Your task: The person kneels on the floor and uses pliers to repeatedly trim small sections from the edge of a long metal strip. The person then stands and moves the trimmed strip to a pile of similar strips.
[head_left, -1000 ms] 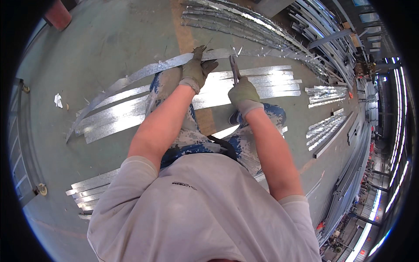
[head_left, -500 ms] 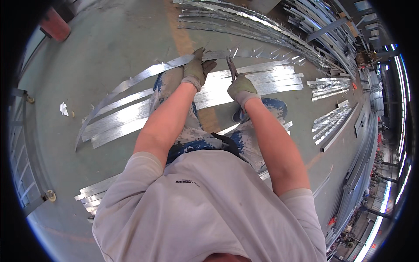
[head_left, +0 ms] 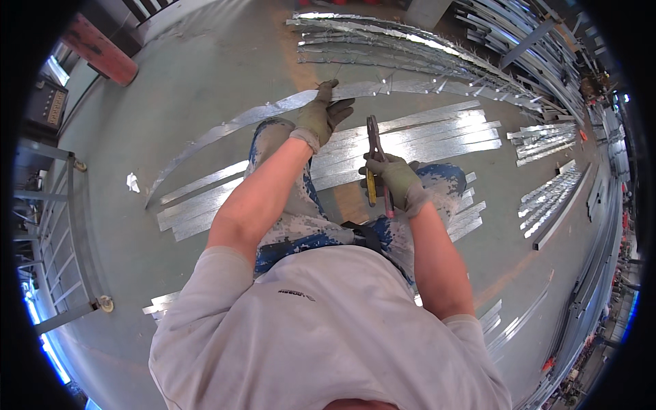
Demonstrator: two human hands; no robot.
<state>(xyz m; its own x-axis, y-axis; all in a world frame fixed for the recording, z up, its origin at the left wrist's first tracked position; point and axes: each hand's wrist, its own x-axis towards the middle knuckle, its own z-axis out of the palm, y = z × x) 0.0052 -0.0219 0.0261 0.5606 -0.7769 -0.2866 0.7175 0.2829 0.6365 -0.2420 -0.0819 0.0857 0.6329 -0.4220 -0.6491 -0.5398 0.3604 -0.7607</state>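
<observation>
A long, thin metal strip (head_left: 239, 121) bows across the space in front of me, with pointed prongs sticking up along its right part. My gloved left hand (head_left: 317, 121) is closed on its middle, some fingers stretched off to the right. In my gloved right hand (head_left: 396, 179) is a pair of pliers (head_left: 373, 142) with one yellow and one red handle. The pliers' jaws point away from me, just short of the strip and apart from it. Under both hands, flat shiny metal strips (head_left: 437, 140) lie side by side on the floor.
Pronged strips (head_left: 389, 42) lie in rows at the far side. Shorter bundles (head_left: 543, 143) and a bar (head_left: 564, 208) are on the right. A wheeled metal frame (head_left: 65, 253) stands left, with a red cylinder (head_left: 102, 51) far left. White scrap (head_left: 132, 182) lies on the floor.
My right hand has drawn the pliers back toward me, away from the strip, and their handles now show. My left hand still grips the strip. The whole view has shifted slightly.
</observation>
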